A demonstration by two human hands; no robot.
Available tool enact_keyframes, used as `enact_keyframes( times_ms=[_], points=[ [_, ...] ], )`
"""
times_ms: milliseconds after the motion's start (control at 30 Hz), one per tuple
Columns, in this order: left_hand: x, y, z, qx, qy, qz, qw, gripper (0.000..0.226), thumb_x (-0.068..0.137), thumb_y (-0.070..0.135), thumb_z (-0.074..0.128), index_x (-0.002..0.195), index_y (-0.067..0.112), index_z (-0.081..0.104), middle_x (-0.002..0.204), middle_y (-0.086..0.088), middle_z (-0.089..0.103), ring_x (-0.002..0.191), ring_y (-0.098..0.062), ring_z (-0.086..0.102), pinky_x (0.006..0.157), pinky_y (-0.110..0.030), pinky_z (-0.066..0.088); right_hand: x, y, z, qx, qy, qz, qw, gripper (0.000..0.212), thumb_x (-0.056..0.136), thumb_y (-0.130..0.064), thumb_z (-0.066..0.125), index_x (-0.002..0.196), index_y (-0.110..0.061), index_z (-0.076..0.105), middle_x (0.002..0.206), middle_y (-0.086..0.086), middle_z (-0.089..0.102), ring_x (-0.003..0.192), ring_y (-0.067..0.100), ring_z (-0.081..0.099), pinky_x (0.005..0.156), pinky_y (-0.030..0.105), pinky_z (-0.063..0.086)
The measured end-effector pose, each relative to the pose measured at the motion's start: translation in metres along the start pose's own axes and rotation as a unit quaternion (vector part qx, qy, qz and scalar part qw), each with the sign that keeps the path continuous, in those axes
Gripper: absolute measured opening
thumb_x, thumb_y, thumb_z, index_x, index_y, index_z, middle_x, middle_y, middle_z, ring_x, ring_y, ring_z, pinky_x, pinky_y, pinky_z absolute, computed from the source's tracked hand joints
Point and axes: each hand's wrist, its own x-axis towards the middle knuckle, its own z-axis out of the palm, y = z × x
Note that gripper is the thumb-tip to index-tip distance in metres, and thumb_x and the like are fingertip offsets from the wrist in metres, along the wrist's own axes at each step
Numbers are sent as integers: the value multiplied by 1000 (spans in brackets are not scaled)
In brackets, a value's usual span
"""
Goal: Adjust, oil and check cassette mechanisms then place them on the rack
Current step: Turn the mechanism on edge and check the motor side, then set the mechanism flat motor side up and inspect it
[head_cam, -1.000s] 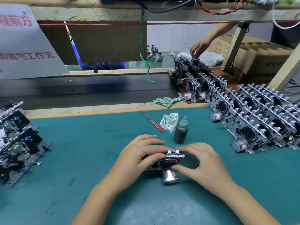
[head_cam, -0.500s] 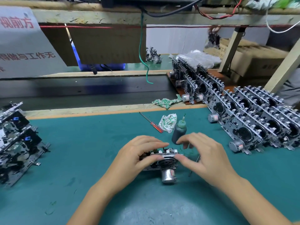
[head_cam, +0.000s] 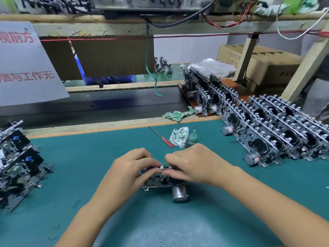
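Left hand: the left hand (head_cam: pixel 132 171) grips the left end of the cassette mechanism (head_cam: pixel 156 180), fingers curled over its top edge and thumb on the near side; its forearm runs in from the bench's near edge.
Right hand: the right hand (head_cam: pixel 197 164) covers the right end of the same mechanism, fingers curled round the upper rim, fingertips close to those of the left hand; it holds the part.
Cassette mechanism: between both hands near the middle of the green mat (head_cam: pixel 89 166), closer to the near edge than the far one; its silver motor (head_cam: pixel 179 193) sticks out toward the near edge; whether it rests on the mat or is lifted, I cannot tell.
Oil bottle: the oil bottle (head_cam: pixel 192 138) stands upright just behind the right hand, partly hidden by it; green cap with a thin nozzle.
Screwdriver: the screwdriver (head_cam: pixel 162 137) with a red handle lies on the mat toward the far edge, left of the bottle; a patterned cloth (head_cam: pixel 179 136) lies between the two.
Rack: the rack (head_cam: pixel 267 129) of finished mechanisms runs along the right edge, in rows leaning on each other, motors facing left.
Left edge: a stack of mechanisms (head_cam: pixel 16 166) sits at the left edge of the mat.
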Motion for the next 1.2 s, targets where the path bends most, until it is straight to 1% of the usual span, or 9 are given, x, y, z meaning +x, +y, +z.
enact_keyframes(
  times_ms=[67,267,400,500,667,800,967,1067,1200],
  points=[
    [4,2,1,-2,-3,20,1000,16,82,30,64,84,19,76,77,10,59,71,0,50,64,-12,39,-7,-1,-5,17,-3,14,1000,34,87,-36,61,65,-12,53,51,0,52,40,23,50,38,24,27],
    [41,39,14,-44,-48,125,990,26,87,37,58,89,18,76,79,10,58,76,-2,48,70,-11,37,-55,5,-47,37,21,106,993,36,87,-41,48,64,-14,51,50,-6,47,42,14,40,39,24,31],
    [89,85,44,-68,-101,209,970,17,86,28,66,93,16,76,81,1,62,78,-13,51,69,-24,41,-109,18,-89,-11,39,201,979,44,91,-49,43,62,-15,47,49,-13,30,45,7,24,44,17,22],
    [130,129,78,-79,-132,281,947,15,86,23,69,95,12,75,82,-5,65,79,-20,56,69,-31,44,-154,28,-121,-53,52,294,953,43,91,-55,37,64,-21,39,47,-16,23,46,5,30,47,15,28],
    [180,198,143,-55,-149,369,916,22,94,25,59,107,11,71,100,-6,69,96,-25,57,83,-32,42,-225,54,-155,-130,29,415,900,36,84,-39,60,64,-17,39,43,-5,35,41,11,29,51,28,29],
    [197,232,195,94,-165,406,894,38,100,35,42,134,20,50,131,0,55,119,-21,46,96,-32,37,-270,80,-157,-164,-16,509,845,32,85,-33,63,70,-8,49,49,3,49,48,28,48,52,39,38],
    [218,249,236,218,-223,407,859,56,100,28,41,150,21,18,155,-3,25,139,-23,27,105,-36,31,-296,114,-140,-209,-27,592,778,35,91,-41,56,72,-16,39,61,9,57,67,36,59,59,38,38],
    [227,255,254,250,-256,364,860,62,101,25,41,153,22,7,160,-2,12,145,-24,15,111,-39,23,-303,128,-126,-207,18,618,758,34,91,-40,57,74,-16,39,62,10,53,71,39,59,58,35,31],
    [220,258,278,288,-280,312,861,63,103,22,30,151,18,-12,161,-3,-6,147,-24,-4,117,-43,10,-306,140,-122,-236,23,620,748,32,92,-40,56,76,-19,38,70,16,64,72,37,61,60,33,29]
  ],
)
